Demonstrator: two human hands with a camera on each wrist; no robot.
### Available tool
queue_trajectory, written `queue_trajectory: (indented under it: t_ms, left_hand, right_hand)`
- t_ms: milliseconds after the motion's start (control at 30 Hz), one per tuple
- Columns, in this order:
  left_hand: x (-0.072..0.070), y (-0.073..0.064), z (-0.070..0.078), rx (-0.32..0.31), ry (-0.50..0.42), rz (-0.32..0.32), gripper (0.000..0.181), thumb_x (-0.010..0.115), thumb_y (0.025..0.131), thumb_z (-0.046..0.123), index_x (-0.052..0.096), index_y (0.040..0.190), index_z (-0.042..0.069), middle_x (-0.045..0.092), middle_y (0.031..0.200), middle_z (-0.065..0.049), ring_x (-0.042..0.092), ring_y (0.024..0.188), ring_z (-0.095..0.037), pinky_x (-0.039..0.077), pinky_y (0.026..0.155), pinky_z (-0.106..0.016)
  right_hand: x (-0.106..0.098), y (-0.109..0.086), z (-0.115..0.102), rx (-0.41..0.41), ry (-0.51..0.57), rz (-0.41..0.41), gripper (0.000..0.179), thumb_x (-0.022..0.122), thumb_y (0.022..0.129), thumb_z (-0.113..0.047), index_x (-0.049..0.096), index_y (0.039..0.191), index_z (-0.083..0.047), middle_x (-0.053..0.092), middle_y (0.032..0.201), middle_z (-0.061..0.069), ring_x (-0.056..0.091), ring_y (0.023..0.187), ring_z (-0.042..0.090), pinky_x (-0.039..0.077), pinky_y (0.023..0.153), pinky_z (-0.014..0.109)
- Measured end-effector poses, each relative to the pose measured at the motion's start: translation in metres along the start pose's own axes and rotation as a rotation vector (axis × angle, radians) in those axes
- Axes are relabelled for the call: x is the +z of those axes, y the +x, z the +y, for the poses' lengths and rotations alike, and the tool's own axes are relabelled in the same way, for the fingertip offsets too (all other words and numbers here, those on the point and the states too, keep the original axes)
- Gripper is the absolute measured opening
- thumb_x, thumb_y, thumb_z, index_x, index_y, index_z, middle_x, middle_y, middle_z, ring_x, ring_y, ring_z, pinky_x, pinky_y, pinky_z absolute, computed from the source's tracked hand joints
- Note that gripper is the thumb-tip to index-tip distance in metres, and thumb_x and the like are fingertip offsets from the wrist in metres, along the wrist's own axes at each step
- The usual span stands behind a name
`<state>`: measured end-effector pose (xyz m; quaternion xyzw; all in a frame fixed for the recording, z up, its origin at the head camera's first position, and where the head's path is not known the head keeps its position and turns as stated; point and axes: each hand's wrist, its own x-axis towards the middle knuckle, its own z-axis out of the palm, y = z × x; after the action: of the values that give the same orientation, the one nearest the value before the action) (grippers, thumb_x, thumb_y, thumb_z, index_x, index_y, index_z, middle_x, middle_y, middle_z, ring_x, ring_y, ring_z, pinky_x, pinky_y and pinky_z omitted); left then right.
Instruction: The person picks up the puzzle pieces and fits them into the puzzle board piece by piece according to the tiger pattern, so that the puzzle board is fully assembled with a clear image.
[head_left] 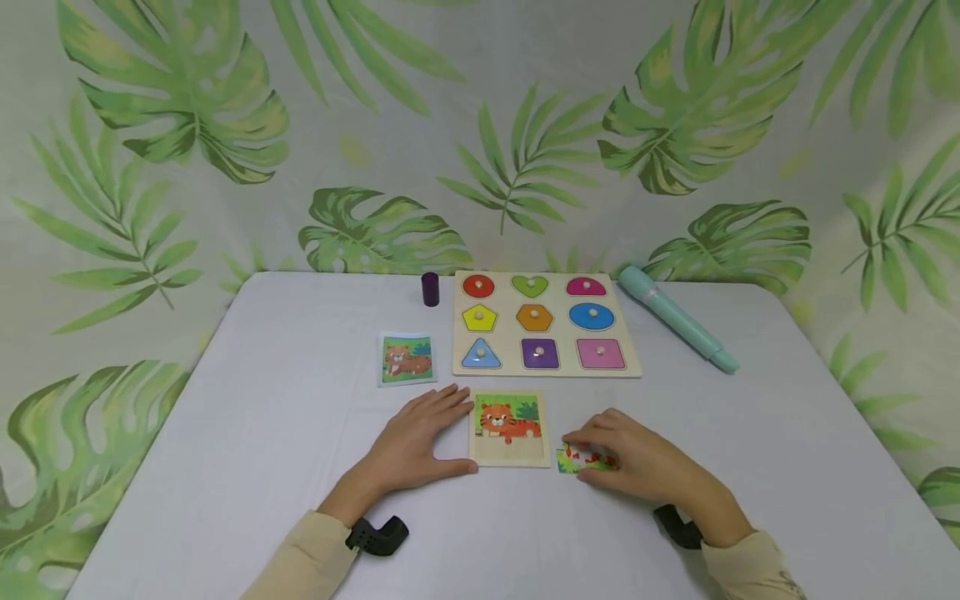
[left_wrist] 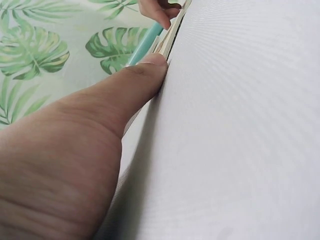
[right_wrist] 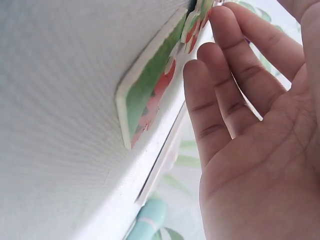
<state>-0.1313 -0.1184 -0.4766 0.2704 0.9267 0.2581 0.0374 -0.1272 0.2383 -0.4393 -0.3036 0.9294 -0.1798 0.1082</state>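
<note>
A square wooden tiger puzzle board [head_left: 512,454] lies on the table, its upper part filled with tiger pieces and its lower part bare wood. My left hand [head_left: 422,437] is spread along the board's left side, fingertips at the upper left and thumb at the lower left edge. In the left wrist view the thumb [left_wrist: 142,75] lies against the board's edge. My right hand [head_left: 633,458] is over loose puzzle pieces [head_left: 572,460] just right of the board. Fingertips come right up to these pieces in the right wrist view, where a green-and-red piece [right_wrist: 150,95] lies flat.
A small tiger picture card [head_left: 407,360] lies left of the board. Behind stands a wooden shape board [head_left: 506,335] with colored knobbed shapes. A dark purple cylinder [head_left: 431,289] stands at its left, and a mint-green stick-like object [head_left: 678,319] lies at its right.
</note>
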Motion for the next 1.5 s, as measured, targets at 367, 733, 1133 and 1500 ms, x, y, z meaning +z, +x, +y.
queue_trajectory:
  t_ms: [367, 733, 1133, 1500]
  left_hand:
    - [0.001, 0.001, -0.002, 0.014, 0.01, 0.004, 0.089, 0.075, 0.085, 0.064, 0.049, 0.155, 0.016, 0.037, 0.166, 0.002, 0.026, 0.157, -0.02, 0.023, 0.128, -0.047]
    - [0.001, 0.0, -0.002, 0.012, 0.009, 0.001, 0.089, 0.075, 0.085, 0.064, 0.049, 0.155, 0.016, 0.036, 0.166, 0.002, 0.026, 0.157, -0.02, 0.022, 0.128, -0.047]
    - [0.002, -0.001, -0.003, 0.007, 0.007, 0.002, 0.089, 0.075, 0.085, 0.063, 0.049, 0.155, 0.016, 0.036, 0.166, 0.002, 0.026, 0.157, -0.019, 0.022, 0.129, -0.047]
    - [0.0, -0.002, -0.002, 0.009, 0.001, 0.003, 0.089, 0.075, 0.085, 0.063, 0.048, 0.155, 0.016, 0.036, 0.166, 0.002, 0.025, 0.157, -0.02, 0.021, 0.129, -0.047]
  right_hand:
    - [-0.002, 0.005, 0.001, -0.053, -0.007, 0.006, 0.039, 0.083, 0.088, -0.033, 0.075, 0.125, -0.022, 0.069, 0.104, -0.017, 0.052, 0.094, 0.003, 0.056, 0.081, 0.025]
    - [-0.006, 0.009, -0.005, -0.037, -0.022, -0.035, 0.042, 0.083, 0.088, -0.037, 0.074, 0.127, -0.023, 0.069, 0.111, -0.015, 0.055, 0.101, 0.006, 0.059, 0.089, 0.03]
    - [-0.005, 0.011, -0.002, -0.061, -0.03, -0.023, 0.039, 0.085, 0.084, -0.035, 0.077, 0.12, -0.023, 0.068, 0.107, -0.018, 0.054, 0.098, 0.003, 0.058, 0.087, 0.027]
    - [-0.011, 0.016, -0.003, -0.145, -0.027, 0.048, 0.035, 0.083, 0.086, -0.029, 0.077, 0.119, -0.023, 0.07, 0.106, -0.016, 0.053, 0.094, 0.005, 0.055, 0.08, 0.026]
